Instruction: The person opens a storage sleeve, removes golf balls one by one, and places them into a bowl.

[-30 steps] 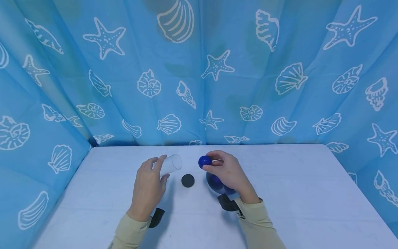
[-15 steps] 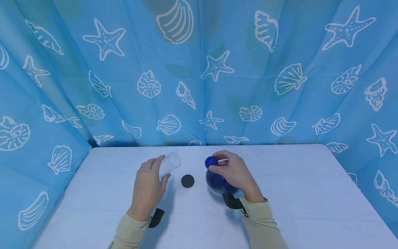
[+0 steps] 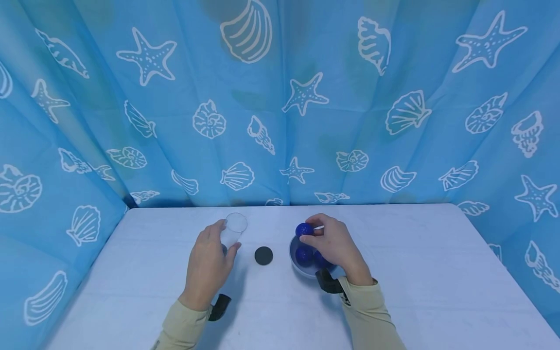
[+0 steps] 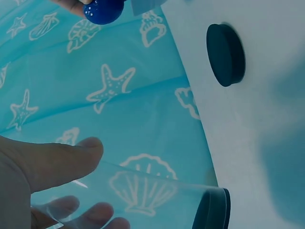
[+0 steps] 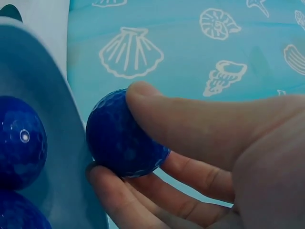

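My left hand (image 3: pixel 209 262) grips a clear plastic tube (image 3: pixel 232 230) standing nearly upright on the white table (image 3: pixel 415 272); in the left wrist view the tube (image 4: pixel 143 191) shows a dark base, with my thumb (image 4: pixel 52 160) across it. My right hand (image 3: pixel 332 243) pinches a dark blue dimpled ball (image 3: pixel 304 229) between thumb and fingers, just above the far rim of a grey bowl (image 3: pixel 292 253). The right wrist view shows that ball (image 5: pixel 121 136) held beside the bowl's rim (image 5: pixel 57 143), with two more blue balls (image 5: pixel 19 140) inside. A round black cap (image 3: pixel 264 255) lies flat between the hands.
Blue cloth printed with white shells and starfish (image 3: pixel 280 97) walls the table at the back and both sides. Black wrist straps (image 3: pixel 218 306) sit under both forearms. The cap (image 4: pixel 225 55) also appears in the left wrist view.
My right hand has carried the blue ball rightward and down, from near the tube's mouth to the bowl's rim. My left hand has tipped the tube from slanted to nearly upright.
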### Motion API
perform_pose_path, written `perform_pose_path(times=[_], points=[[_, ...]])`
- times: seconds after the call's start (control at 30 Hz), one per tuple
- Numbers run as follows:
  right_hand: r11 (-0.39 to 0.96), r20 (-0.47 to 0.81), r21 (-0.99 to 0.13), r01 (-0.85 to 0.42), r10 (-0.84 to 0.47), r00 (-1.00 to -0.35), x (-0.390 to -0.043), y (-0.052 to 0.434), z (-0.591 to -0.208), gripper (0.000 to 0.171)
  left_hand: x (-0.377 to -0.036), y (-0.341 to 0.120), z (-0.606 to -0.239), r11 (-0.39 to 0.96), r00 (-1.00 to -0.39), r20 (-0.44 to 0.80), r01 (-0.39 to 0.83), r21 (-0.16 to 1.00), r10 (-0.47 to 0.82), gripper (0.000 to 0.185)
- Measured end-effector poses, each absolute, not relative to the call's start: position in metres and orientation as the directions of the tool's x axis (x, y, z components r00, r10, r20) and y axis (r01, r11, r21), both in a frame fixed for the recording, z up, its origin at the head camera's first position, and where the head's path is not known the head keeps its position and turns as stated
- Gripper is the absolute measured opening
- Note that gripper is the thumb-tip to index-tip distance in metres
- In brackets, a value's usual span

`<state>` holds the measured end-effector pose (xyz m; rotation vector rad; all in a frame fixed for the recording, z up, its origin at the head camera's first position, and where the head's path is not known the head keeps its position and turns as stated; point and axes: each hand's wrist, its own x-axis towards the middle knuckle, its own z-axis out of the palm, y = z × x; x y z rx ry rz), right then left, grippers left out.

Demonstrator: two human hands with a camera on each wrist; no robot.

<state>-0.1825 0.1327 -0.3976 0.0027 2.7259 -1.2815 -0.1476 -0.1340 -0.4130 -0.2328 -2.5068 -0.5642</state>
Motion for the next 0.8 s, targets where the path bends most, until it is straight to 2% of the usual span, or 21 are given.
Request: perform_pose_path(times=[0.43,0.8], points=[[0.729,-0.116,-0.683,0.048,-0.044,-0.992,-0.183,0.134,-0.402,0.044,-0.150,-0.133,-0.418,0.891,-0.829,0.560,0.263,0.371,0.011,0.063],[0.788,-0.083,-0.614,0.037,-0.018,-0.996,-0.182,0.124,-0.405,0.044,-0.154,-0.134,-0.423,0.859,-0.846,0.533,0.253,0.445,-0.028,0.061]])
